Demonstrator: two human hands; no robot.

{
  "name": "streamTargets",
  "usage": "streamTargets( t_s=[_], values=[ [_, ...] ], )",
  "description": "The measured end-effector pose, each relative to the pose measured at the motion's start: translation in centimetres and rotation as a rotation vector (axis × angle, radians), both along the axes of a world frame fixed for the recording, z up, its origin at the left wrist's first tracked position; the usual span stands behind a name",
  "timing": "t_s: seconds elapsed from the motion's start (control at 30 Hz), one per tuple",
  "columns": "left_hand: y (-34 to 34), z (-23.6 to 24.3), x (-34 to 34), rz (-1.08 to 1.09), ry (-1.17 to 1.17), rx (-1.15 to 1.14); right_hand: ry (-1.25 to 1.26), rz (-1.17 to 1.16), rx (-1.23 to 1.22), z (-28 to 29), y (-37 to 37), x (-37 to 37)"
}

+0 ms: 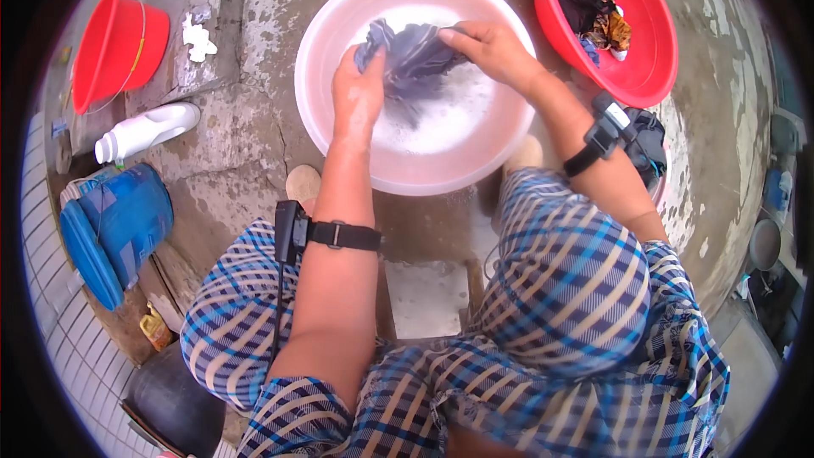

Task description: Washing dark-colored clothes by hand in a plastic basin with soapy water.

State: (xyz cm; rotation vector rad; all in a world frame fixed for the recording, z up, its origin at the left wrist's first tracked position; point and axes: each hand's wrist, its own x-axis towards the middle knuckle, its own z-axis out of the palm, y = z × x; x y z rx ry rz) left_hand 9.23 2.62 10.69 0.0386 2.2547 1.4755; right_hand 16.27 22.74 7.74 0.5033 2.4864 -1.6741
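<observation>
A wide pale pink basin (pixel 331 136) of sudsy water sits in front of me. Over it hangs a dark grey-blue striped cloth (pixel 415 55), bunched and wet, its lower part down in the foam. My left hand (pixel 359 89) grips the cloth at its left side, thumb up. My right hand (pixel 483 51) pinches its upper right part between thumb and fingers. Dark straps with small devices are on both my forearms.
At right are a red basin (pixel 644 76) of clothes and dark items (pixel 646 148) in another container. At left are a red bucket (pixel 102 59), a white bottle (pixel 144 131), a blue lidded container (pixel 136 220), a yellow bottle (pixel 154 329) and a dark tub (pixel 174 399).
</observation>
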Motion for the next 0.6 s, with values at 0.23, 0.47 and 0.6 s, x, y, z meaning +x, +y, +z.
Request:
streamTargets(
  t_s=[0.23,0.47,0.6],
  values=[
    [-0.9,8.5,-0.4,-0.007,0.060,0.490,0.087,0.101,0.084,11.8,0.4,1.9],
    [-0.5,17.9,1.6,-0.211,0.108,0.642,0.288,0.217,-0.050,21.8,-3.9,1.6],
    [-3.0,20.4,1.0,-0.462,0.187,0.622,0.221,0.255,0.081,26.1,-6.6,2.4]
  ],
)
